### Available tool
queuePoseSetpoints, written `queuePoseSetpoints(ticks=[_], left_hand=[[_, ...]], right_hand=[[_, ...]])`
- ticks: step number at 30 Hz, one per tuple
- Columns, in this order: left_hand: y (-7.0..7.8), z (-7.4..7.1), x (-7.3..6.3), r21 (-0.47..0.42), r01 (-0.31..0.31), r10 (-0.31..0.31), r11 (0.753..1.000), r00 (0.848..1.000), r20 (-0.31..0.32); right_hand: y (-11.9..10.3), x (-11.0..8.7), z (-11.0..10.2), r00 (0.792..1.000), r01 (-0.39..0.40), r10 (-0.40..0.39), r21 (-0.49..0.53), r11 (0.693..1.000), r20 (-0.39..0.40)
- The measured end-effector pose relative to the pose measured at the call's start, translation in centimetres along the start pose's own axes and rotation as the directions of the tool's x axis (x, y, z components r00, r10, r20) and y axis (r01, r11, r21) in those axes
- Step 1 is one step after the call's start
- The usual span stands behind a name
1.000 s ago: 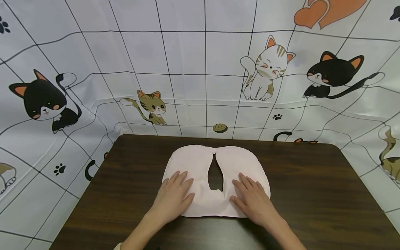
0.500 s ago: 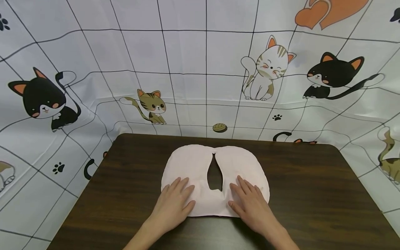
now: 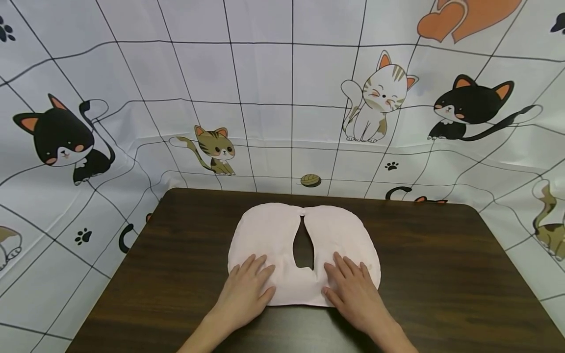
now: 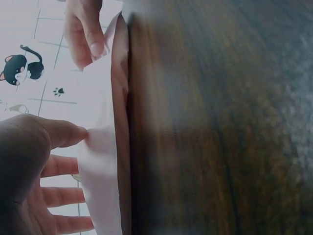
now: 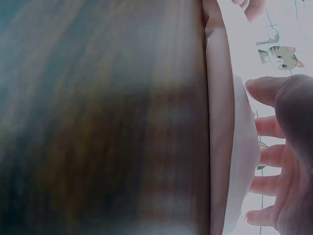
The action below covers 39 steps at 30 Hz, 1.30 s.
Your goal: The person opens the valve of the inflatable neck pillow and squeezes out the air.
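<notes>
A pale pink, horseshoe-shaped cloth cover (image 3: pixel 273 230) with a slit-like opening in its middle lies flat on the dark wooden table (image 3: pixel 441 274). My left hand (image 3: pixel 247 289) rests palm down on the cloth's near left part, fingers straight and spread. My right hand (image 3: pixel 350 289) lies the same way on the near right part. In the left wrist view the left hand (image 4: pixel 29 166) touches the cloth's edge (image 4: pixel 105 161) from the side. The right wrist view shows the right hand (image 5: pixel 283 161) flat against the cloth (image 5: pixel 222 122).
A white sheet printed with cartoon cats (image 3: pixel 384 93) and a grid of black lines hangs behind the table and drapes around both sides. The tabletop's far edge (image 3: pixel 309 194) runs just beyond the cloth. Bare wood (image 3: pixel 167 274) shows left and right of the cloth.
Both hands have slid slightly toward me along the cloth, staying flat on it. The cloth itself has hardly shifted.
</notes>
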State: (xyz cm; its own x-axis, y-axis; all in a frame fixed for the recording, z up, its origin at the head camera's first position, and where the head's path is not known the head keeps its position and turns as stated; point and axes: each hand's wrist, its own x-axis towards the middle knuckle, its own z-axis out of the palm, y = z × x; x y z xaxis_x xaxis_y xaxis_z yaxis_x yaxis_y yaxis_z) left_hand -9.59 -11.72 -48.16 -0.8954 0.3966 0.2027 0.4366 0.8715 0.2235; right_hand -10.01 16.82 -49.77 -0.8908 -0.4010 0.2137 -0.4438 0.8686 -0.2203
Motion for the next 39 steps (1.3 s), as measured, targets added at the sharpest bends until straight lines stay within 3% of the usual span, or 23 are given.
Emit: queuePoseSetpoints(ticks=[15,27,31,39], left_hand=[[-0.2,0.7,-0.6,0.002,0.019,-0.019,1.000,0.998,0.057],[-0.2,0.5,-0.6,0.025,0.005,-0.006,1.000,0.999,0.042],[0.6,-0.6,-0.7,0.034,-0.015,0.014,0.999,1.000,0.020],[3.1,-2.5,-0.8,0.038,-0.122,0.123,0.992,0.992,-0.012]], right_hand=[[-0.2,-0.2,-0.1,0.996,-0.026,0.030,-0.048,0.999,0.085],[-0.4,0.0,-0.5,0.997,-0.009,0.013,-0.052,0.999,0.070],[-0.6,-0.1,-0.8,0.999,0.014,-0.013,-0.022,1.000,0.047],[-1.6,-0.6,-1.3,0.989,0.145,-0.146,0.040,0.989,0.012]])
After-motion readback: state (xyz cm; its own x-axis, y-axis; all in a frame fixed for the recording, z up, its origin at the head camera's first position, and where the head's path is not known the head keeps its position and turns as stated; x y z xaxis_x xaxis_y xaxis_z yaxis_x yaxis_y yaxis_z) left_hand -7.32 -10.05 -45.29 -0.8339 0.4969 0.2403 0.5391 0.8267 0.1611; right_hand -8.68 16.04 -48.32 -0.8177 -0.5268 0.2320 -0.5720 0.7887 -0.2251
